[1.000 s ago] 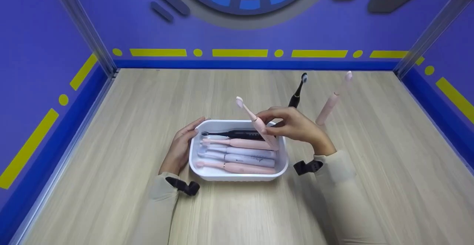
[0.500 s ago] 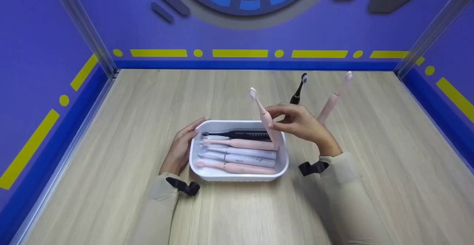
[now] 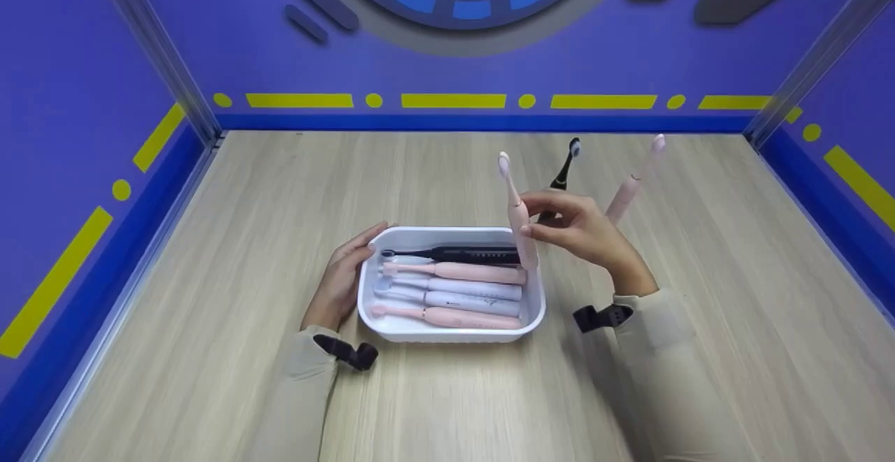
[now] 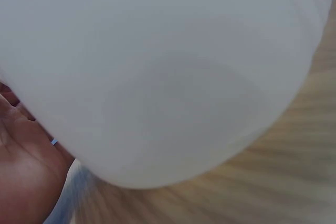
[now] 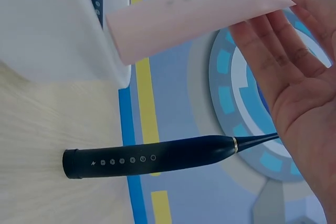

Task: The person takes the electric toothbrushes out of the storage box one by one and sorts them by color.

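My right hand [image 3: 577, 228] pinches a pink electric toothbrush [image 3: 519, 221] between thumb and fingers, head up, over the right end of a white plastic storage bin [image 3: 451, 337]. In the right wrist view the lower end of that pink handle [image 5: 199, 11] is right by the bin's rim. My left hand [image 3: 341, 277] grips the bin's left end, its thumb at the rim. Inside the bin lie a black toothbrush [image 3: 454, 254], a pink toothbrush [image 3: 475, 272], two white toothbrushes [image 3: 472, 301] and another pink toothbrush [image 3: 468, 318], side by side with heads to the left.
Behind my right hand a black toothbrush [image 5: 157, 158] stands upright on the wooden table [image 3: 314, 182]. Farther right another pink toothbrush [image 3: 624, 195] also stands upright, its base hidden by the hand. Blue printed panels [image 3: 447, 63] enclose the back and sides.
My right hand has moved right and slightly up, away from me, with the pink toothbrush, which has turned from leaning left to nearly upright. The left hand and bin have stayed put.
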Motion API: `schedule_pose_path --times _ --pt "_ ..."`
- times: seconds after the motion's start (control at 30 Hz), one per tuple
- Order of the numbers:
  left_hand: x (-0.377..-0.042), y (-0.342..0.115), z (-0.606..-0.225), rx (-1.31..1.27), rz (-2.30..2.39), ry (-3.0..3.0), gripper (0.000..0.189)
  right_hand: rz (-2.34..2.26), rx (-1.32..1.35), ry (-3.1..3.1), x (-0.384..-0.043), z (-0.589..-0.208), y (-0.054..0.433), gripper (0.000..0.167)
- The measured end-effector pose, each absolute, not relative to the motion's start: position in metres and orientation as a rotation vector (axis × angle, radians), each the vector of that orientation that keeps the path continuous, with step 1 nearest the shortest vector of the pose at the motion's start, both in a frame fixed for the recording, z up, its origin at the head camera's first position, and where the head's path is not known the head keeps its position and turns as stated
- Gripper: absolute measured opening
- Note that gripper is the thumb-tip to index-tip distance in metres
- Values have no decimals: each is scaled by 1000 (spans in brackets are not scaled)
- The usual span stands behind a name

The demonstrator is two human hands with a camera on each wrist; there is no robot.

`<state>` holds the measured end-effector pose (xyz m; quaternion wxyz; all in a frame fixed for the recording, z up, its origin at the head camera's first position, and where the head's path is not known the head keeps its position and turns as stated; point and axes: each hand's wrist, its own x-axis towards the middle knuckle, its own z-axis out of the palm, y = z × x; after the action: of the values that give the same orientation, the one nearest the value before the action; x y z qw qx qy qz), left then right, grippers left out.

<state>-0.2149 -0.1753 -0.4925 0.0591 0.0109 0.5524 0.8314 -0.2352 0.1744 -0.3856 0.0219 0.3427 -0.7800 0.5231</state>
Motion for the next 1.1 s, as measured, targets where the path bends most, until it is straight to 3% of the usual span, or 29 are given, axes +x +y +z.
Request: schedule_pose_path --times 1.1 --pt "-214 -175 -491 50 2533 1638 47 1732 886 -2187 -234 -392 208 40"
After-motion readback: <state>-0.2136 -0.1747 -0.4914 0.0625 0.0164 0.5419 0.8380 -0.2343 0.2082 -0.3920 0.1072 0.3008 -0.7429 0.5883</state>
